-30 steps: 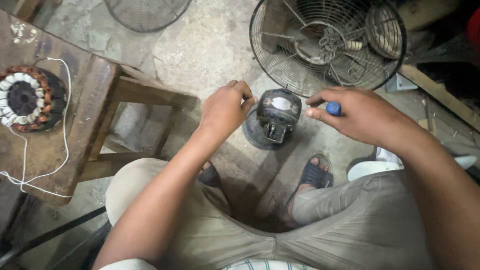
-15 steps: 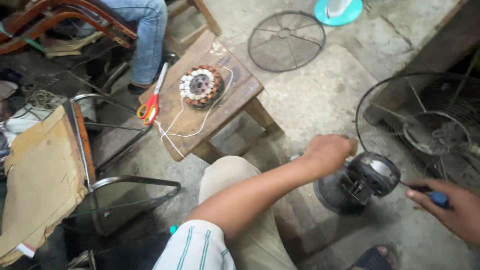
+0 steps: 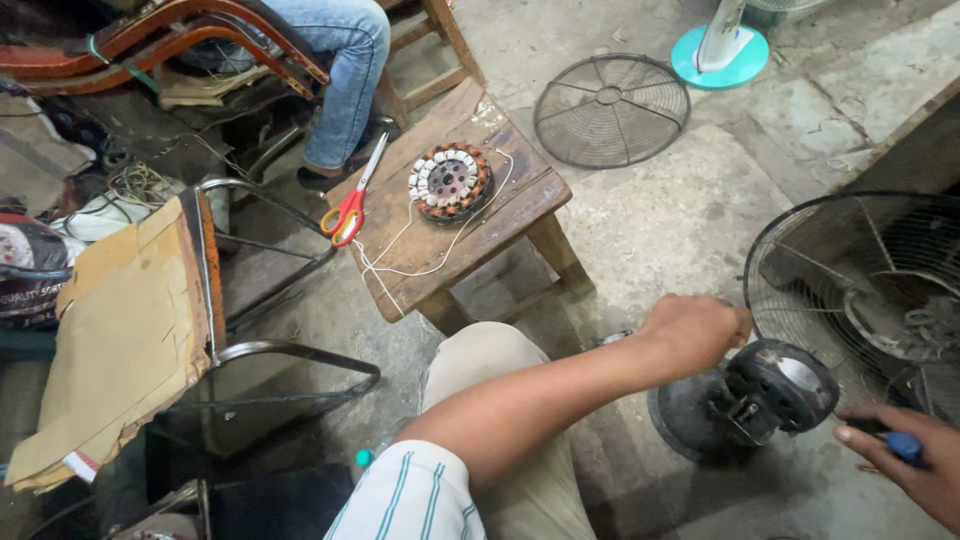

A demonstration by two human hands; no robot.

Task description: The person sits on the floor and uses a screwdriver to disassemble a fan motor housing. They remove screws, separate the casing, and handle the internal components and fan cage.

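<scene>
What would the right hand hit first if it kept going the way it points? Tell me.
Probably the fan motor: the right hand, holding a blue-handled tool, points left toward it. Depth is unclear.

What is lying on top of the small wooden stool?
On the stool lie a wound motor stator with loose white wires and red-handled scissors. The wood beneath the stator is hidden.

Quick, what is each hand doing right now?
Left hand: closed, gripping the top of the fan motor.
Right hand: closed on a blue-handled tool.
</scene>
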